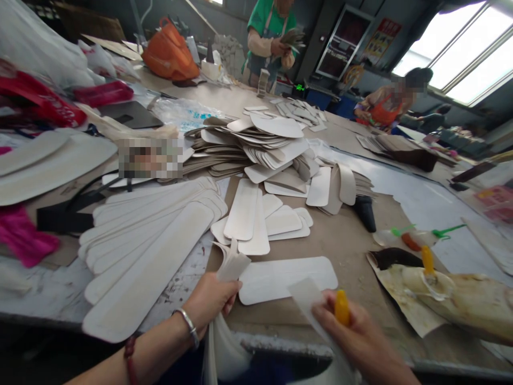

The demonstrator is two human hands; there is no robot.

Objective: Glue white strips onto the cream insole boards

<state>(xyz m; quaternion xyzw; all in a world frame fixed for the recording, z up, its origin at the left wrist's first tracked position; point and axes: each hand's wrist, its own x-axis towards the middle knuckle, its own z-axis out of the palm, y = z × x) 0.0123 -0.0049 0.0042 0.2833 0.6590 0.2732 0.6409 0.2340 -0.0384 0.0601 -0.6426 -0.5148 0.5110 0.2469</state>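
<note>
A bundle of thin, pale flexible strips (231, 263) is gripped in my left hand (212, 297), with its lower ends hanging over the table's near edge. My right hand (350, 326) is closed around a yellow handle (342, 307) whose working end is hidden. A single translucent pale strip (306, 295) is also in that hand, blurred by motion. Between the hands, one white round-cornered board (286, 275) lies flat on the table, the strip overlapping its front edge. Behind it are several smaller overlapping boards (242, 214).
Long pale boards (150, 267) fan out at left, and a tall pile (248, 144) stands behind. At right, a second yellow-handled tool (428, 262) rests by small squeeze bottles (412, 238). Across the table stand a person in green (260, 27) and another in an orange apron (387, 112).
</note>
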